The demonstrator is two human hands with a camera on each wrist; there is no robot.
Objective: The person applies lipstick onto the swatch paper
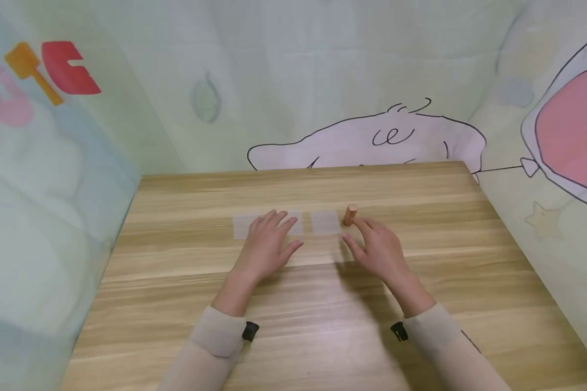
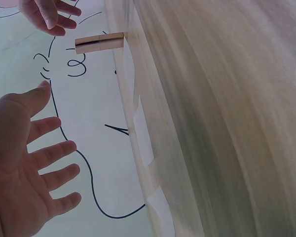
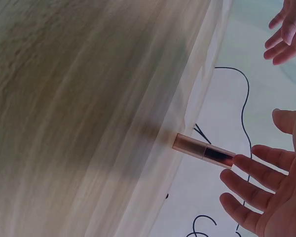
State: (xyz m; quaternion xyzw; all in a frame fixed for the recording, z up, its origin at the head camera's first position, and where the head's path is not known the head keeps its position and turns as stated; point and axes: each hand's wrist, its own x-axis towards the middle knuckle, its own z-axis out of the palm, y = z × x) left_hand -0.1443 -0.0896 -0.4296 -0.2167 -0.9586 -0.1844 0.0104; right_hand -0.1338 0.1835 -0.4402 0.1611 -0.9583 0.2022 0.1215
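A copper-coloured capped tube [image 1: 350, 215], much like a lipstick, stands upright on the table just right of a row of three pale squares. My right hand [image 1: 379, 250] is beside it with fingers spread. The index fingertip overlaps the tube's end [image 3: 219, 156] in the right wrist view; whether they touch I cannot tell. My left hand [image 1: 264, 250] hovers over the left square [image 1: 242, 228] and the middle square [image 1: 295, 222], hiding part of both. It holds nothing, its fingers relaxed and apart. The right square [image 1: 325, 222] lies uncovered between the hands.
The wood-grain table [image 1: 313, 326] reaches back to a printed cloth [image 1: 323, 65] that hangs behind it and along both sides. Both forearms cross the table's front part, each with a small black device [image 1: 250, 331] at the cuff.
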